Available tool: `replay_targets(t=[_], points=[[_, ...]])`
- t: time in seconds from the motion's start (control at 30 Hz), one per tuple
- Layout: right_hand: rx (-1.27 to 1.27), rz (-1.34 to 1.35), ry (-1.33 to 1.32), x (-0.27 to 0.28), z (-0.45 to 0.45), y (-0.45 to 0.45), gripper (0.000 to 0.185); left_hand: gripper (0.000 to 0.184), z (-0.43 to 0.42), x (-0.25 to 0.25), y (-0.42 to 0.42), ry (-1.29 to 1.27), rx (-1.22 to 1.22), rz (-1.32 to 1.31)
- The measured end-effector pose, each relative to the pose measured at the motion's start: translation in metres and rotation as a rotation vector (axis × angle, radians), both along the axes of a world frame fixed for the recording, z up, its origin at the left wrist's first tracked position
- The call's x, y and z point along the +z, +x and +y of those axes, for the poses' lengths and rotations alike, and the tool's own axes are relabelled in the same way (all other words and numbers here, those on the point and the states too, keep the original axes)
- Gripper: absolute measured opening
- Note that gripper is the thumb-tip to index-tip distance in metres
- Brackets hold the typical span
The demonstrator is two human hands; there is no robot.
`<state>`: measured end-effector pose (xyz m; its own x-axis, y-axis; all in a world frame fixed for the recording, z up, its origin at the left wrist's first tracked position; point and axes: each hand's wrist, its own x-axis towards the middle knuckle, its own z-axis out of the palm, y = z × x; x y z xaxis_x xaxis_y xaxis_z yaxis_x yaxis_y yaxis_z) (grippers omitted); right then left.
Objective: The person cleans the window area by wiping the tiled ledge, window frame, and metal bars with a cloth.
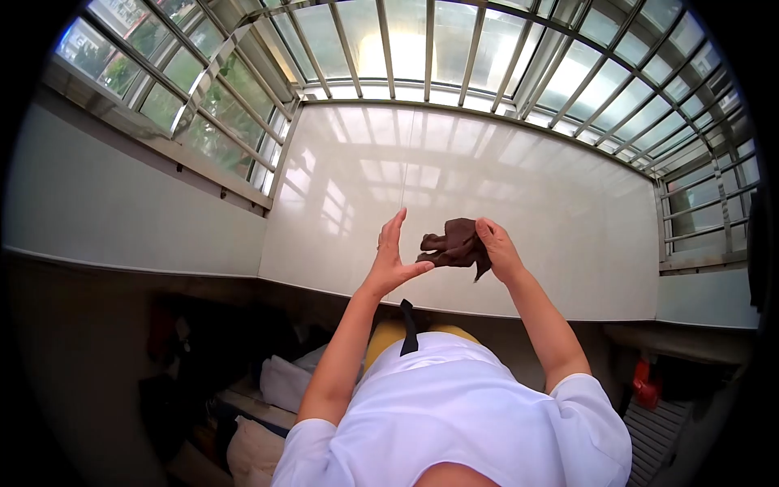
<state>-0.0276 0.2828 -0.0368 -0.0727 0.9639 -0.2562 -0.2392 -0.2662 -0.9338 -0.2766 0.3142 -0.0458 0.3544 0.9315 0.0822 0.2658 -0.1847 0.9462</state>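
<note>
A crumpled dark brown cloth is held up over the pale glossy ledge. My right hand pinches its right side between thumb and fingers. Loose folds bunch toward the left, and one corner droops below. To the left of the cloth, my left hand is open, fingers stretched upward and thumb pointing right. That thumb tip lies by the cloth's lower left edge; whether it touches, I cannot tell.
Metal window bars rise along the ledge's back and sides. A black strap hangs at my waist by the front edge. Below left are dark bundles and a white cloth; a red item sits below right.
</note>
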Motion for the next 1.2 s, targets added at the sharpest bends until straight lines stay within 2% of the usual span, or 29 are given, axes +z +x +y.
replay_targets(t=[0.03, 0.07, 0.1, 0.13, 0.2, 0.23, 0.27, 0.33, 0.37, 0.43, 0.47, 0.53, 0.6, 0.63, 0.67, 0.73, 0.77, 0.8, 0.87, 0.9, 1.0, 1.13, 1.2], points=[[0.019, 0.001, 0.011, 0.009, 0.009, -0.011, 0.052, 0.102, 0.005, 0.009, 0.000, 0.036, -0.064, -0.015], [0.072, 0.121, -0.015, 0.017, 0.016, -0.022, 0.051, 0.107, 0.006, 0.014, -0.001, 0.075, -0.130, -0.028], [0.123, 0.238, -0.046, 0.025, 0.023, -0.031, 0.051, 0.100, 0.003, 0.018, -0.003, 0.060, -0.103, -0.071], [0.143, 0.235, -0.039, 0.032, 0.028, -0.039, 0.051, 0.100, 0.000, 0.022, -0.004, 0.069, -0.085, -0.072], [0.272, 0.324, -0.059, 0.040, 0.035, -0.050, 0.050, 0.084, -0.006, 0.029, -0.008, -0.066, -0.042, -0.253], [0.298, 0.344, -0.061, 0.034, 0.041, -0.051, 0.046, 0.051, -0.010, 0.024, -0.007, 0.044, 0.062, -0.334], [0.310, 0.347, -0.059, 0.040, 0.044, -0.053, 0.046, 0.051, -0.009, 0.020, -0.012, 0.049, 0.072, -0.331], [0.489, 0.196, 0.029, 0.052, 0.048, -0.059, 0.046, 0.028, -0.008, 0.010, -0.027, 0.103, 0.196, -0.313], [0.516, 0.153, -0.022, 0.053, 0.051, -0.058, 0.048, 0.018, -0.010, 0.021, -0.027, 0.098, 0.295, -0.316], [0.553, 0.101, -0.004, 0.048, 0.058, -0.056, 0.048, 0.011, -0.002, 0.028, -0.045, 0.261, 0.420, -0.086], [0.582, 0.049, 0.012, 0.046, 0.061, -0.053, 0.048, 0.009, 0.002, 0.038, -0.054, 0.348, 0.474, 0.056], [0.618, -0.031, 0.009, 0.049, 0.070, -0.044, 0.048, 0.008, 0.011, 0.047, -0.072, 0.378, 0.551, 0.120], [0.501, -0.521, 0.155, 0.061, 0.074, -0.042, 0.052, 0.009, 0.020, 0.053, -0.087, 0.405, 0.585, 0.087], [0.406, -0.626, 0.175, 0.068, 0.073, -0.043, 0.042, 0.009, 0.023, 0.057, -0.092, 0.416, 0.597, 0.103], [0.409, -0.626, 0.180, 0.064, 0.078, -0.041, 0.042, 0.009, 0.027, 0.059, -0.098, 0.427, 0.609, 0.119], [0.302, -1.079, 0.528, 0.053, 0.091, -0.033, 0.029, 0.010, 0.036, 0.059, -0.108, 0.419, 0.650, 0.036], [0.251, -1.107, 0.548, 0.054, 0.096, -0.032, 0.019, 0.010, 0.043, 0.062, -0.112, 0.408, 0.683, -0.049], [0.198, -1.143, 0.627, 0.048, 0.105, -0.029, 0.017, 0.010, 0.051, 0.065, -0.115, 0.413, 0.680, -0.051], [0.126, -1.157, 0.671, 0.045, 0.128, -0.029, 0.015, 0.013, 0.071, 0.071, -0.122, 0.244, 0.681, -0.161], [0.074, -1.149, 0.703, 0.048, 0.138, -0.033, 0.016, 0.015, 0.084, 0.073, -0.128, 0.041, 0.636, -0.246], [-0.050, -1.095, 0.691, 0.063, 0.174, -0.049, 0.019, 0.018, 0.125, 0.075, -0.143, -0.077, 0.581, -0.486], [-0.078, -1.071, 0.724, 0.067, 0.190, -0.061, 0.016, 0.017, 0.149, 0.067, -0.169, 0.028, 0.567, -0.492], [-0.049, -0.973, 0.796, 0.052, 0.186, -0.064, 0.011, 0.017, 0.136, 0.052, -0.185, -0.005, 0.498, -0.333]])
